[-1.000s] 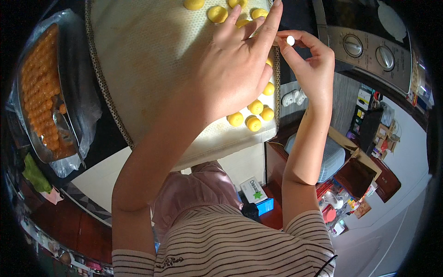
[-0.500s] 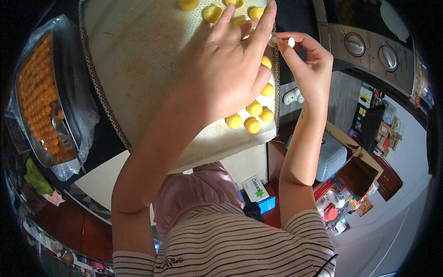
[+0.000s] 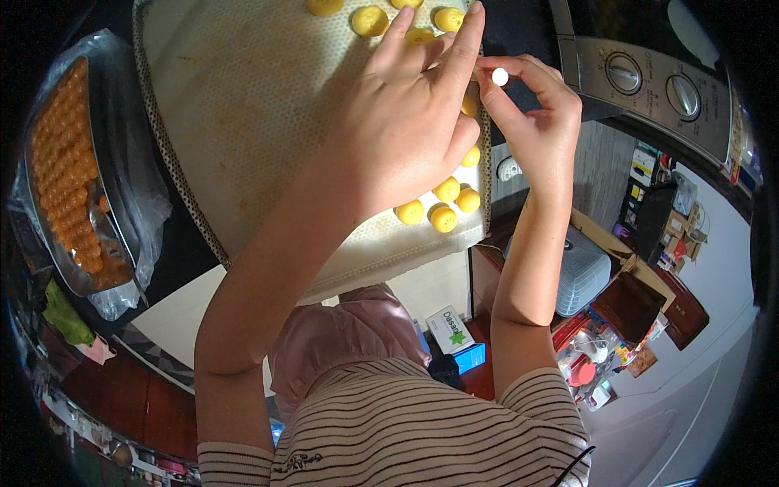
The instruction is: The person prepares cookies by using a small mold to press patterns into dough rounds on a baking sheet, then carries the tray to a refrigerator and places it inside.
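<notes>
L hand blocks pt of mat; tray L.

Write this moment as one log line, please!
left hand: over pale dimpled mat | right hand: pinching white round-ended stick | round yellow dough-like pieces: on mat

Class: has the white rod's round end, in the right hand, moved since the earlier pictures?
Yes: the white rod's round end, held by the right hand, sits slightly farther left of the nearer silver knob.
</notes>
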Available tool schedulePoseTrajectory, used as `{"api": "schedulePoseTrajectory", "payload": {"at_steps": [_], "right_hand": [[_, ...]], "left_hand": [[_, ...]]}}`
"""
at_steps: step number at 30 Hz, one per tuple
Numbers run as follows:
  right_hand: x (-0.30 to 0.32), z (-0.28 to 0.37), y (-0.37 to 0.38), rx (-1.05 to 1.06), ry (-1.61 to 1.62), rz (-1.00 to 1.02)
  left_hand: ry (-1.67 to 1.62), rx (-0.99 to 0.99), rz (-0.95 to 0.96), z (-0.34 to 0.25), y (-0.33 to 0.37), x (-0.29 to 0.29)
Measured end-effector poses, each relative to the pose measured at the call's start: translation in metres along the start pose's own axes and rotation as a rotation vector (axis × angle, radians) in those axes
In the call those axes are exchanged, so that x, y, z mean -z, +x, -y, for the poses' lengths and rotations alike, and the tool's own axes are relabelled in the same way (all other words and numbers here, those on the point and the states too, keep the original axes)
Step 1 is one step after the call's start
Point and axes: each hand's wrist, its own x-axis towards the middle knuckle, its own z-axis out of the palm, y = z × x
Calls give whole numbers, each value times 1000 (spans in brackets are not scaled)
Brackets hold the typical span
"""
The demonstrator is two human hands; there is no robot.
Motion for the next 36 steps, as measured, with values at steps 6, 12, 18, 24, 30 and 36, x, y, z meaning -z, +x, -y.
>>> {"api": "schedulePoseTrajectory", "payload": {"at_steps": [6,12,18,24,30,36], "right_hand": [[-6,-10,-6,-117,153,-51],[-9,-11,-8,-142,202,-97],[-10,-14,-10,-207,296,-101],[-8,-18,-15,-351,462,-102],[-6,-20,-23,-479,621,-141],[-11,-27,-33,-478,696,-165]], "left_hand": [[33,-11,45,0,2,2],[-43,22,79,-3,2,6],[-4,-9,63,-1,1,4],[-211,86,101,-2,0,2],[-69,1,-14,3,-5,-3],[-68,16,40,3,-5,0]]}}
